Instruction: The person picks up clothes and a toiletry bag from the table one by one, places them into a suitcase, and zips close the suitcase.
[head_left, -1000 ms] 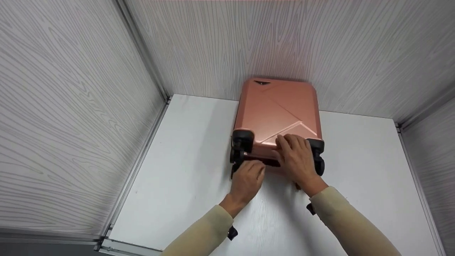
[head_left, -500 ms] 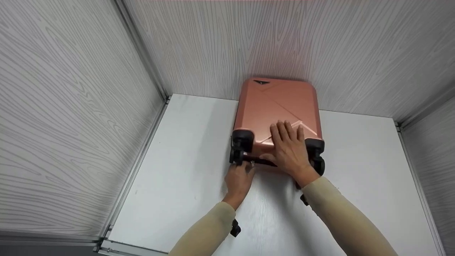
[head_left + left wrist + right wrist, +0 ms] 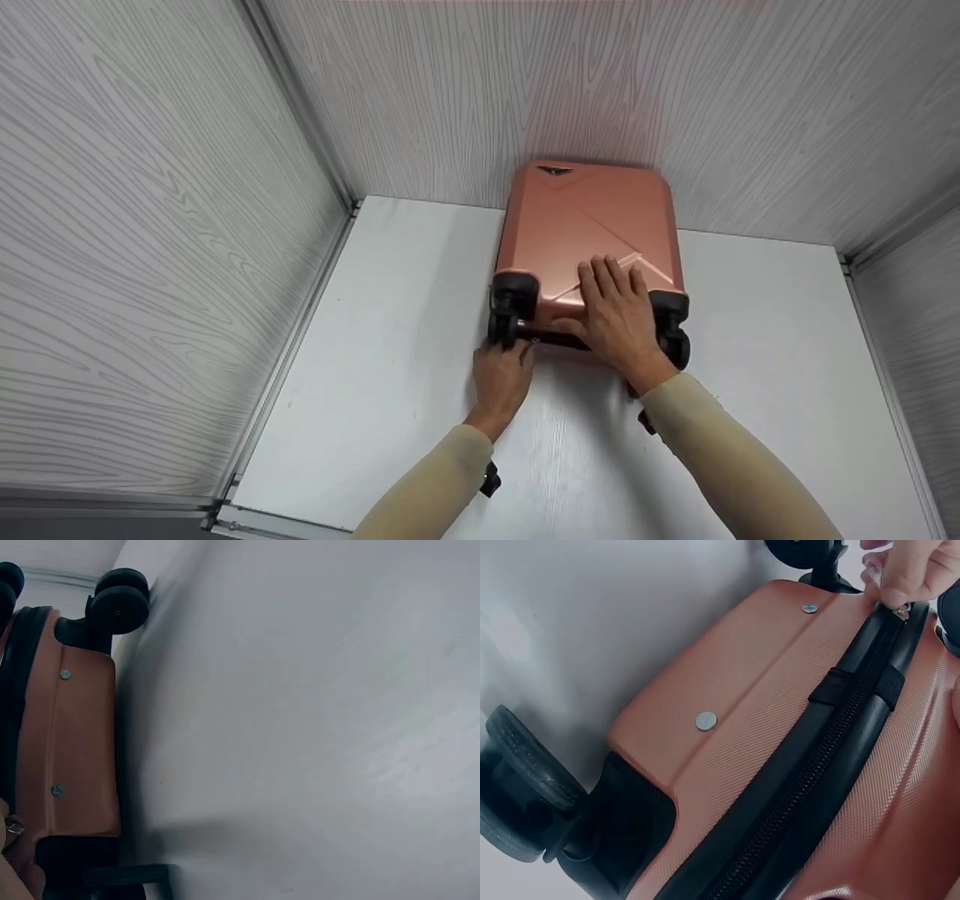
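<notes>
A rose-gold hard-shell suitcase lies on the white surface, its wheeled end towards me. My left hand is at that end, just below the near left wheel. In the right wrist view its thumb and finger pinch the metal zipper pull on the black zipper. My right hand rests with straight fingers on the top shell, its thumb reaching down over the end. In the left wrist view only the edge of my left hand shows, beside the suitcase's end.
Grey wood-grain panels stand at the back, the left and the right. The suitcase's far end is close to the back panel. Black corner wheels stick out from the suitcase. White surface extends around it.
My right hand has gone from bent fingers at the suitcase's near edge to lying flat on its shell. My left hand has shifted slightly left, to below the left wheel. The suitcase stays put.
</notes>
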Available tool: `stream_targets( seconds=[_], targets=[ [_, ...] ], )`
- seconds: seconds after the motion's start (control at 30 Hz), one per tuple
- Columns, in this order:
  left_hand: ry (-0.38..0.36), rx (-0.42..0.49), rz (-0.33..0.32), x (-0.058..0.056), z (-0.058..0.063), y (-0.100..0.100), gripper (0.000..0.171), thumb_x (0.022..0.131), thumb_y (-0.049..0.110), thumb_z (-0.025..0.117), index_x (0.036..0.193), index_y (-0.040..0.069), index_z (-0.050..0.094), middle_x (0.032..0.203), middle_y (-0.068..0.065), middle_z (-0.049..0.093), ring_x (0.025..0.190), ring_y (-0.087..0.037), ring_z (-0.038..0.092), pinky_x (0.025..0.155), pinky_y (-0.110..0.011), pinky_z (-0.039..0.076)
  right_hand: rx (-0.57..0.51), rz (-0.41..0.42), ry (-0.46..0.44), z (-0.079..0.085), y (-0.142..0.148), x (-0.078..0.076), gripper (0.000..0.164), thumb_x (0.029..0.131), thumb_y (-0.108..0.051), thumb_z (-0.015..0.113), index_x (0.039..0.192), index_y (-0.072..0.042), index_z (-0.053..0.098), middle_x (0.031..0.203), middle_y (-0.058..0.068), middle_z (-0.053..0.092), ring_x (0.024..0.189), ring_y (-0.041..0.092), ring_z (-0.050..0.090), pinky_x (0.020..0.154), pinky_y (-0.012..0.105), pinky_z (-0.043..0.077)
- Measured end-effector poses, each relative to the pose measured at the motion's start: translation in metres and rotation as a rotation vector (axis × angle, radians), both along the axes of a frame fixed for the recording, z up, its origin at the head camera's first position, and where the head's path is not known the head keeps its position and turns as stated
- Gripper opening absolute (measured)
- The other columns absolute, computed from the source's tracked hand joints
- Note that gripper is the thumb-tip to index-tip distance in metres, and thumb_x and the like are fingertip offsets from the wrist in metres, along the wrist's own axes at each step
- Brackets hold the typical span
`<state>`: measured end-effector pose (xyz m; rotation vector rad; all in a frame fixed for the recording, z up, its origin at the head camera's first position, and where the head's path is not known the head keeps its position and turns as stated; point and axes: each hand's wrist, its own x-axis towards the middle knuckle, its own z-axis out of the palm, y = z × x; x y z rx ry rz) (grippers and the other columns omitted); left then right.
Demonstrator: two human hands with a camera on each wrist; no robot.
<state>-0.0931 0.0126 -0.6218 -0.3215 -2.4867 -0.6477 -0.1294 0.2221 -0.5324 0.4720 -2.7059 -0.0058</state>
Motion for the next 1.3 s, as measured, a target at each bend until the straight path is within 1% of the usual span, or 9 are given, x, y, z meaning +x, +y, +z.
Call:
stream_targets(
  seconds=[0.13,0.27,0.37,0.5,0.63,0.77,0.93,1.07,1.3],
  targets=[
    [0.017,0.014,-0.085,-0.003,0.000,-0.006,0.017,0.094,0.024,0.077,0.081,0.014,0.076,0.084,-0.010,0.074,0.087,-0.034,0.070,0.095,-0.053,0.049,0.009,0.005,0.013,-0.001,0.005,0.000,0.106,0.088,-0.078,0.062,0.162,-0.005,0.041,0.163,0.020,0.045,0.153,0.037,0.041,0.122,0.062,0.032],
    [0.051,0.070,-0.167,-0.008,0.000,-0.012,0.024,0.095,0.019,0.076,0.075,0.009,0.068,0.088,-0.013,0.069,0.099,-0.037,0.067,0.103,-0.061,0.044,0.013,0.021,0.053,-0.004,0.012,0.000,0.107,0.086,-0.079,0.063,0.163,-0.009,0.040,0.168,0.014,0.040,0.154,0.035,0.040,0.121,0.062,0.033],
    [0.061,0.092,-0.212,-0.012,-0.003,-0.020,0.028,0.096,0.015,0.074,0.073,0.008,0.061,0.084,-0.013,0.063,0.093,-0.036,0.066,0.096,-0.057,0.051,0.008,0.039,0.077,-0.005,0.014,0.000,0.106,0.085,-0.079,0.062,0.163,-0.010,0.040,0.170,0.012,0.038,0.154,0.035,0.039,0.120,0.062,0.035],
    [0.034,0.117,-0.256,-0.017,-0.009,-0.034,0.022,0.097,0.011,0.073,0.077,0.008,0.062,0.085,-0.014,0.066,0.084,-0.034,0.070,0.078,-0.048,0.058,0.009,0.033,0.050,-0.004,0.016,-0.001,0.105,0.087,-0.079,0.060,0.164,-0.010,0.039,0.169,0.012,0.039,0.154,0.035,0.040,0.120,0.062,0.034],
    [-0.012,0.145,-0.253,-0.023,-0.010,-0.048,0.010,0.097,0.014,0.073,0.095,0.005,0.071,0.103,-0.019,0.067,0.091,-0.037,0.073,0.076,-0.049,0.061,0.002,0.008,-0.013,-0.003,0.017,-0.001,0.104,0.089,-0.080,0.058,0.165,-0.012,0.037,0.169,0.012,0.040,0.155,0.034,0.037,0.123,0.061,0.030],
    [-0.071,0.184,-0.245,-0.026,-0.007,-0.058,0.031,0.099,0.023,0.075,0.119,0.002,0.068,0.116,-0.020,0.063,0.095,-0.039,0.074,0.077,-0.050,0.062,0.000,0.011,-0.026,-0.002,0.018,-0.001,0.105,0.088,-0.079,0.059,0.165,-0.012,0.036,0.170,0.011,0.038,0.157,0.033,0.035,0.124,0.061,0.029],
    [-0.142,0.261,-0.213,-0.027,-0.003,-0.062,0.038,0.095,0.030,0.081,0.120,0.002,0.069,0.119,-0.015,0.065,0.103,-0.036,0.075,0.083,-0.047,0.062,-0.017,0.040,-0.033,0.000,0.020,-0.002,0.103,0.089,-0.077,0.061,0.165,-0.012,0.037,0.168,0.014,0.040,0.155,0.036,0.037,0.123,0.063,0.029],
    [-0.166,0.266,-0.195,-0.027,-0.001,-0.062,0.044,0.095,0.033,0.081,0.125,0.002,0.071,0.126,-0.014,0.067,0.112,-0.033,0.074,0.089,-0.043,0.062,-0.038,0.050,-0.117,0.008,0.027,-0.002,0.102,0.091,-0.076,0.061,0.166,-0.013,0.035,0.168,0.017,0.039,0.156,0.038,0.035,0.122,0.069,0.025],
    [-0.217,0.283,-0.179,-0.026,0.000,-0.062,0.053,0.096,0.032,0.080,0.135,-0.001,0.064,0.132,-0.017,0.067,0.117,-0.035,0.072,0.093,-0.044,0.061,-0.054,-0.056,-0.249,0.019,0.037,-0.003,0.118,0.082,-0.088,0.060,0.167,-0.012,0.029,0.170,0.017,0.032,0.158,0.044,0.026,0.114,0.085,0.016]
  ],
)
